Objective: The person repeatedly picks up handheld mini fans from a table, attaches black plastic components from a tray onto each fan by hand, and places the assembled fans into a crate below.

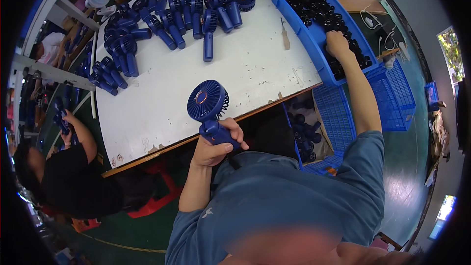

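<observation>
A dark blue handheld fan [208, 102] is gripped by its handle in my left hand [214, 143], its round grille tilted up beside the table's front edge. My right hand [338, 46] reaches down into a blue plastic tray [301, 37] at the right end of the table. Small glossy black parts [314, 5] are heaped in that tray, and the hand's fingers are hidden among them. Many more blue handheld fans [208, 37] lie or lean in a group across the far and left part of the white table [255, 76].
A screwdriver-like tool [285, 37] lies beside the tray. Below the table's edge, a blue crate [336, 118] holds more blue fans; another blue basket [390, 98] stands at the right. To the left, a co-worker in black [73, 181] handles fans near a red stool [157, 196].
</observation>
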`<move>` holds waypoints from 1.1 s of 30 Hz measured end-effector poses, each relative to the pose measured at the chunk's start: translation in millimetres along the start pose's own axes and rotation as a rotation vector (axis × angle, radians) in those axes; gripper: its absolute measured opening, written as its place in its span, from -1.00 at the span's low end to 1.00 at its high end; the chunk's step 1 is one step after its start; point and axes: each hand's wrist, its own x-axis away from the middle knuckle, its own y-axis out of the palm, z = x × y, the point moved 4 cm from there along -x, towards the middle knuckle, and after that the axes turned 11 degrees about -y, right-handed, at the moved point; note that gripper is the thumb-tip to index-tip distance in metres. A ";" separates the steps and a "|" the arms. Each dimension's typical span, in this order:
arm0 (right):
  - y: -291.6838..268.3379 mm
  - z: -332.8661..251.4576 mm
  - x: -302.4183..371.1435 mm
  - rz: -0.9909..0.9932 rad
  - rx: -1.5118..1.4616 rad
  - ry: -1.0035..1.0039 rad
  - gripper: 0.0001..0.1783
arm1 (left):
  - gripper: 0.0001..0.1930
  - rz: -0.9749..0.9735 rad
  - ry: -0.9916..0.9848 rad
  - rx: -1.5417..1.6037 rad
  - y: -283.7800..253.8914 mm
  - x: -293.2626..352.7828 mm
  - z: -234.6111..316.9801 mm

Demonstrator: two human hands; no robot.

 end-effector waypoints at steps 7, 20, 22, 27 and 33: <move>-54.1 -22.7 22.9 0.373 -0.415 0.092 -0.87 | -0.74 0.274 -0.016 -0.300 -0.6 5.3 1.7; -78.3 -308.2 141.2 -0.451 -1.898 -0.260 -0.72 | -0.73 0.742 0.278 -0.728 -24.4 11.1 1.9; -70.9 -310.4 139.1 -0.417 -1.912 -0.257 -0.73 | -0.74 0.801 0.222 -0.652 -17.1 9.5 6.2; -122.0 -305.2 124.0 0.201 -1.438 -0.722 -0.76 | -0.67 0.417 -0.192 -0.355 -16.7 9.5 -1.1; -134.9 -319.8 125.1 0.417 -0.988 -0.996 -0.62 | -0.45 0.243 -0.122 -0.046 -12.9 12.6 -11.6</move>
